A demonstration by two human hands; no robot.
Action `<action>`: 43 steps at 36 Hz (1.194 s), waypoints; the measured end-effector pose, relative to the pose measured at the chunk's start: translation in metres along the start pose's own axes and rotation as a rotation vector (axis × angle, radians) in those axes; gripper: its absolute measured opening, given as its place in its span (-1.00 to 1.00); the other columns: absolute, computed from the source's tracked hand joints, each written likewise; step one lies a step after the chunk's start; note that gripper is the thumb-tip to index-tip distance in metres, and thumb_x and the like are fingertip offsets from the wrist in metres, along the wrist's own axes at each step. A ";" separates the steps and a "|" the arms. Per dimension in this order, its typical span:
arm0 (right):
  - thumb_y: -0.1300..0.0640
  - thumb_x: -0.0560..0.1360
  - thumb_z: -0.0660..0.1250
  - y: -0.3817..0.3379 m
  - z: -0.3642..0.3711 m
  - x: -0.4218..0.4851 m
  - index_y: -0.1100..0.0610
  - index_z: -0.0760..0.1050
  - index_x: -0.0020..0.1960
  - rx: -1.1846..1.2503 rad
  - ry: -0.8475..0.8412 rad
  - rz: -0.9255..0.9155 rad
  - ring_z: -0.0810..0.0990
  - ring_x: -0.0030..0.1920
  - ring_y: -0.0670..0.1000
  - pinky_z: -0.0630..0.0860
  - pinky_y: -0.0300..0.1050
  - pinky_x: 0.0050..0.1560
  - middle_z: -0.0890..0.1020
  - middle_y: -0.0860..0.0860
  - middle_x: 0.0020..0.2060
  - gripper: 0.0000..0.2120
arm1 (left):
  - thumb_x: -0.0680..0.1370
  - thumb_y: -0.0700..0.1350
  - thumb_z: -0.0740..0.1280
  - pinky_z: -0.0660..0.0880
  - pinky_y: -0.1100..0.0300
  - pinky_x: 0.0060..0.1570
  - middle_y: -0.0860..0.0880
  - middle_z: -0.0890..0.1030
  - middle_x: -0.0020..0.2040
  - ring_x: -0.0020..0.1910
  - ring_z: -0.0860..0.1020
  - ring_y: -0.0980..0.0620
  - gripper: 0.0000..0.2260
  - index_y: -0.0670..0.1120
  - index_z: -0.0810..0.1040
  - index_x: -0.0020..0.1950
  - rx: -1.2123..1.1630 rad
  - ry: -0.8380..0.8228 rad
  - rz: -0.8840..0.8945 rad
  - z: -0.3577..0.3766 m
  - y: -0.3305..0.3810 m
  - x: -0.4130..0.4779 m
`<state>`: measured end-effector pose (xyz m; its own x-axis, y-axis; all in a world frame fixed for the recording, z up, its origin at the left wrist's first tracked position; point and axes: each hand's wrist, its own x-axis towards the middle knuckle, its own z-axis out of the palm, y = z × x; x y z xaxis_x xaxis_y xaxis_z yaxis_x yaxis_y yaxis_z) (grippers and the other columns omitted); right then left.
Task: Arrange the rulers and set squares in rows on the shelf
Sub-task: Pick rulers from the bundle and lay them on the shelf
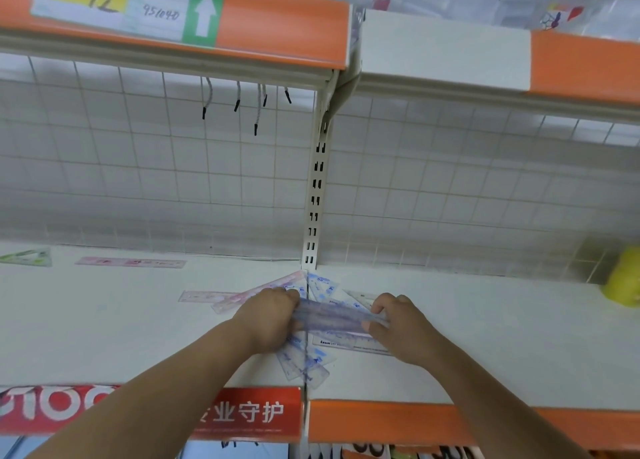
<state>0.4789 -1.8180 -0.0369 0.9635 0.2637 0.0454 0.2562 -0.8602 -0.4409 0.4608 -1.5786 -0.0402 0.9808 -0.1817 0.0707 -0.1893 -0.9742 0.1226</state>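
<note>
A bundle of clear blue rulers (332, 316) is held level just above the white shelf (485, 337). My left hand (270, 316) grips its left end and my right hand (394, 323) pinches its right end. Under and around them lies a loose heap of clear blue rulers and set squares (304, 358), fanning toward the upright. A pink ruler (266, 288) slants out behind my left hand. Further left lie a pale ruler (201, 296), a pink ruler (131, 262) and a green set square (27, 257) at the back.
A slotted metal upright (313, 216) splits the shelf into two bays in front of a wire grid back. A yellow object (623, 278) stands at the far right. An upper shelf with an orange edge (277, 18) overhangs. Cords (256, 112) dangle from it.
</note>
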 end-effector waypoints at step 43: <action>-0.04 0.53 0.30 -0.054 0.008 0.007 0.03 0.39 0.21 -0.076 0.017 -0.177 0.44 0.09 -0.03 0.42 -0.15 0.11 0.41 -0.06 0.05 -0.70 | 0.60 -0.11 0.22 0.45 0.07 -0.03 -0.10 0.46 0.14 0.11 0.53 -0.12 -0.78 -0.06 0.50 0.23 0.216 -0.001 -0.149 -0.026 -0.031 -0.060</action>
<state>0.4710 -1.7662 -0.0202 0.9038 0.4071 0.1318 0.4265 -0.8317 -0.3554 0.4068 -1.5339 -0.0222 0.9972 -0.0341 0.0663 -0.0286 -0.9962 -0.0825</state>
